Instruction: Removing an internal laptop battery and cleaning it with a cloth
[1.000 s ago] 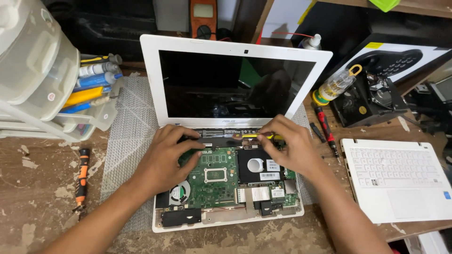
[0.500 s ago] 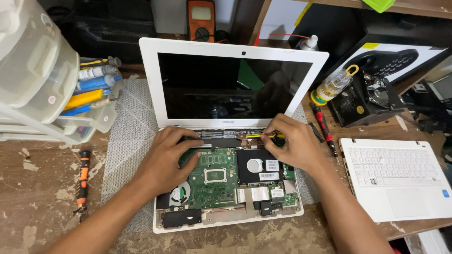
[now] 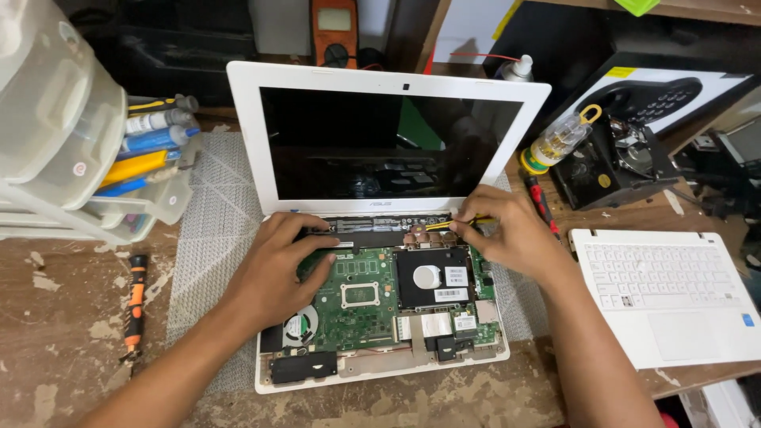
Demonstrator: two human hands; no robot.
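Two hands on one opened laptop, on a mat on the surface.
Left hand flat, fingers spread, pressing the circuit board; right hand pinched shut around one yellow tool at the hinge.

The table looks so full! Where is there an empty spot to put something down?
Bare wood shows left of the grey mat, around the orange screwdriver, below the plastic drawers. A thin strip runs in front of the open laptop. The right side is crowded: white keyboard cover, black device, small bottle.
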